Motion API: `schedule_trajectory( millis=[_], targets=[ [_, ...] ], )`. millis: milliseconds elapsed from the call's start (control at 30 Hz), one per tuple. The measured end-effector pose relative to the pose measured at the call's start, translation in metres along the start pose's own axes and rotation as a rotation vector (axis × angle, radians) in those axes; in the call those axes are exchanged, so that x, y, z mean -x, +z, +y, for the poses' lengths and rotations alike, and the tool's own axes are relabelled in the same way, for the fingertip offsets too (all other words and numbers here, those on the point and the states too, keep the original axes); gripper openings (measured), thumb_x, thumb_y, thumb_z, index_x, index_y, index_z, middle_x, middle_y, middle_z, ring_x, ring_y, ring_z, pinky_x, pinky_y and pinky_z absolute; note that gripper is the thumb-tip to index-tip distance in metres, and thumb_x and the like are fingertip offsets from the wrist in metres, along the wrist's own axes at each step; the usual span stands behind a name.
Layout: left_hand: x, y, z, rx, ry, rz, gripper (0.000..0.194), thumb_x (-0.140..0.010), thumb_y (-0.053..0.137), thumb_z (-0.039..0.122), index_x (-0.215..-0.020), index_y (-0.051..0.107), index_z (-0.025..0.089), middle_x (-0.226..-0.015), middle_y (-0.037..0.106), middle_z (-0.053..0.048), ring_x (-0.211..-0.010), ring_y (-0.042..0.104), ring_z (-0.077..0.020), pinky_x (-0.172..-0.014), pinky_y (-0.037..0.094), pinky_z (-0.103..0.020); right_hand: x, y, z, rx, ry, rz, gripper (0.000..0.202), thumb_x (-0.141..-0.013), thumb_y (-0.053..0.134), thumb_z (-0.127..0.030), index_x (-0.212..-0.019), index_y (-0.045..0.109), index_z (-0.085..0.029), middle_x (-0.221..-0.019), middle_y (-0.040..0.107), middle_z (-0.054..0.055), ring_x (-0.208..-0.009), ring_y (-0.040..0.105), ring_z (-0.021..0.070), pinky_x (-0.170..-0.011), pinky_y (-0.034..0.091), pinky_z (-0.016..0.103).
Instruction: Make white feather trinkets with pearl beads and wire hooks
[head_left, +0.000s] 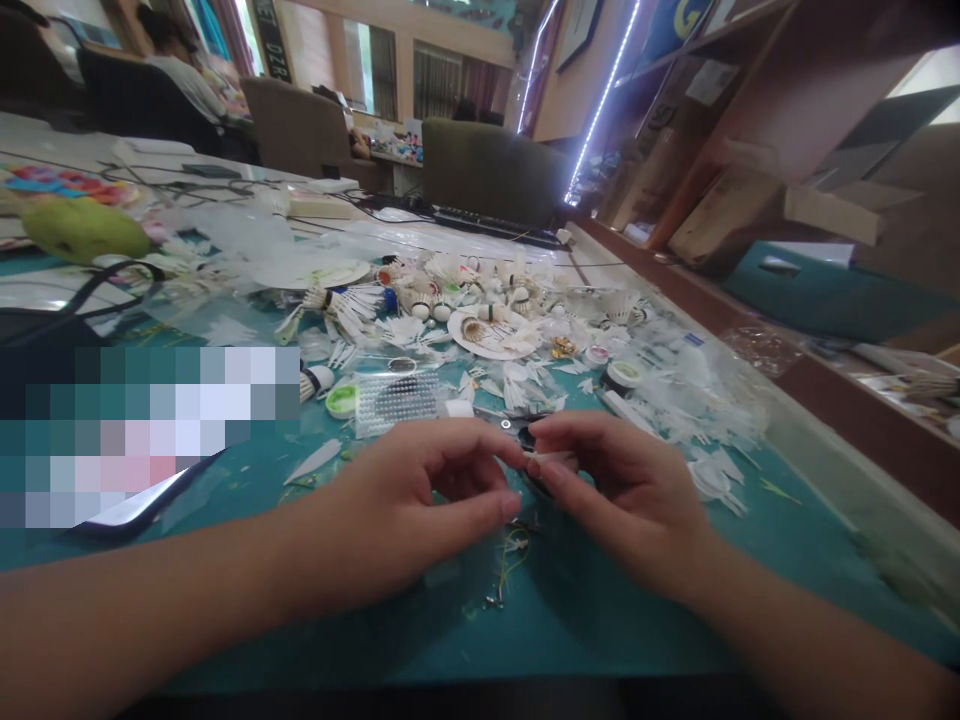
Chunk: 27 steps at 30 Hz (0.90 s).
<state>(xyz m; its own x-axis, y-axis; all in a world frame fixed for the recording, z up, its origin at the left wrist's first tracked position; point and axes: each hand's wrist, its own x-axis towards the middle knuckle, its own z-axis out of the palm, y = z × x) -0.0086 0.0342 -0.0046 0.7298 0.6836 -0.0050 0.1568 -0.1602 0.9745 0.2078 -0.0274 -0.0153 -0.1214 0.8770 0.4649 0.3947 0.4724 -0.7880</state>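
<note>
Over the teal table mat [420, 640], my right hand [622, 480] pinches a small white feather piece [559, 459] between thumb and fingers. My left hand [442, 490] is just left of it, its fingers curved and its thumb apart from them; the index fingertip reaches the left end of the piece. Behind the hands are a sheet of pearl beads [397, 402], a tub of green paste [343, 401] and a dark round item partly hidden by my right hand. Yellow thread [514, 560] with small metal bits lies below the hands.
Shuttlecocks [341, 305], loose feathers [315, 460] and a white plate [495, 332] crowd the mat farther back. A green fruit [86, 232] is at the left, near a partly pixelated device. A keyboard [495, 225] lies at the back. A person [184, 75] sits beyond; shelves stand right.
</note>
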Motion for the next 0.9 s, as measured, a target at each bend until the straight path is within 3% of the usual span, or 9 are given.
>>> schedule_trajectory(
  millis=[300, 467, 733, 900],
  targets=[
    [0.0016, 0.0008, 0.0030, -0.017, -0.020, -0.024, 0.024, -0.092, 0.069, 0.036, -0.111, 0.074, 0.022, -0.082, 0.067, -0.001, -0.073, 0.061, -0.0171, -0.064, 0.049, -0.027, -0.0016, 0.0006, -0.0027, 0.004, -0.014, -0.046, 0.011, -0.093, 0.069, -0.014, -0.102, 0.070, -0.020, -0.079, 0.073, 0.000, -0.065, 0.067, 0.0122, -0.059, 0.054, 0.022],
    [0.0006, 0.0005, 0.0009, -0.022, -0.009, -0.023, 0.023, -0.092, 0.070, 0.037, -0.109, 0.074, 0.022, -0.080, 0.066, -0.001, -0.072, 0.061, -0.0175, -0.064, 0.049, -0.027, -0.0013, 0.0003, 0.0004, 0.077, -0.005, -0.036, 0.004, -0.094, 0.070, -0.020, -0.093, 0.067, -0.021, -0.079, 0.071, 0.001, -0.071, 0.067, 0.0164, -0.061, 0.054, 0.027],
    [0.0010, 0.0019, 0.0014, 0.064, -0.018, -0.018, 0.023, -0.091, 0.072, 0.037, -0.108, 0.073, 0.022, -0.078, 0.065, 0.000, -0.072, 0.058, -0.0159, -0.064, 0.048, -0.026, -0.0043, -0.0017, 0.0041, 0.126, -0.265, 0.024, 0.017, -0.091, 0.069, -0.006, -0.092, 0.066, -0.023, -0.096, 0.071, 0.003, -0.089, 0.070, 0.0169, -0.077, 0.056, 0.031],
    [0.0015, 0.0028, 0.0012, 0.099, -0.031, -0.018, 0.024, -0.091, 0.073, 0.038, -0.109, 0.073, 0.021, -0.078, 0.063, 0.001, -0.071, 0.057, -0.0149, -0.062, 0.046, -0.024, -0.0026, -0.0036, -0.0036, 0.125, -0.296, 0.031, 0.021, -0.087, 0.073, -0.007, -0.100, 0.070, -0.023, -0.105, 0.070, 0.005, -0.096, 0.069, 0.0181, -0.082, 0.056, 0.033]
  ],
)
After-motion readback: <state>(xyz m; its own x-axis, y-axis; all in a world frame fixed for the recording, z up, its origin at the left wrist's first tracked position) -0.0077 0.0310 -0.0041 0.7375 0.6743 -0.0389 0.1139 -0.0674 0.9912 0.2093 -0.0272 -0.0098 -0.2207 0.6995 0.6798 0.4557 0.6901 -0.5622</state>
